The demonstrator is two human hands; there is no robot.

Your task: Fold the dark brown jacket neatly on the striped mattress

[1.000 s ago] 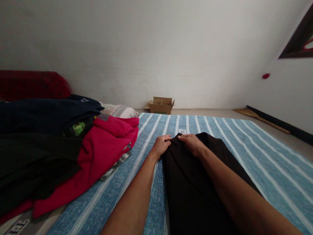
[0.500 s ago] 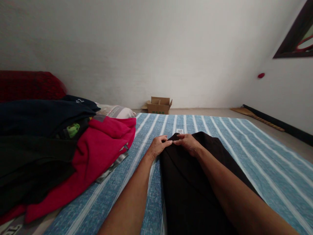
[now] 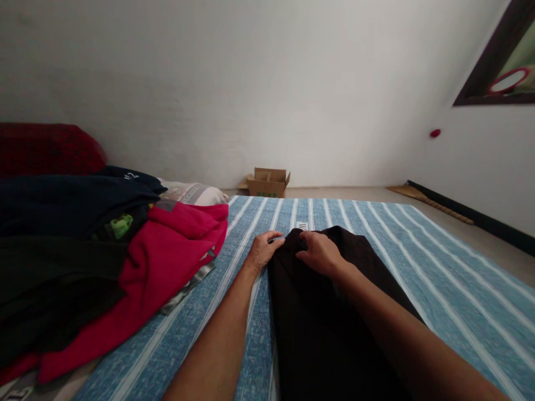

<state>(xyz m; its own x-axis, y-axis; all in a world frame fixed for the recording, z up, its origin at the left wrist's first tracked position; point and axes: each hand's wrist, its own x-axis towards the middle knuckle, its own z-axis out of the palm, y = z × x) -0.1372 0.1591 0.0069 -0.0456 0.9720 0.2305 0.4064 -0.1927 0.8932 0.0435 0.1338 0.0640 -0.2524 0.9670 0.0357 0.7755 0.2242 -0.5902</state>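
A black garment (image 3: 330, 334) lies lengthwise on the striped bed sheet (image 3: 234, 278), its far end slightly bunched and raised. At the far left corner of that end is my left hand (image 3: 263, 249), thumb and fingers closed at the edge of the cloth. My right hand (image 3: 321, 253) lies over the far end a little to the right, its fingers curled on the fabric. A small gap separates the two hands. My right forearm crosses above the garment and covers part of it. The kind of garment cannot be made out.
To the left is a heap of clothes with a bright pink garment (image 3: 167, 267), a navy one (image 3: 71, 200) and a dark one (image 3: 54, 278). A pale printed pillow or cloth (image 3: 196, 192) lies behind them. Beyond the bed stands an open cardboard box (image 3: 267, 184) by the wall.
My hands have drawn apart: their thumbs met at the garment's far end before. My right hand has curled its fingers more. The view has shifted slightly to the right.
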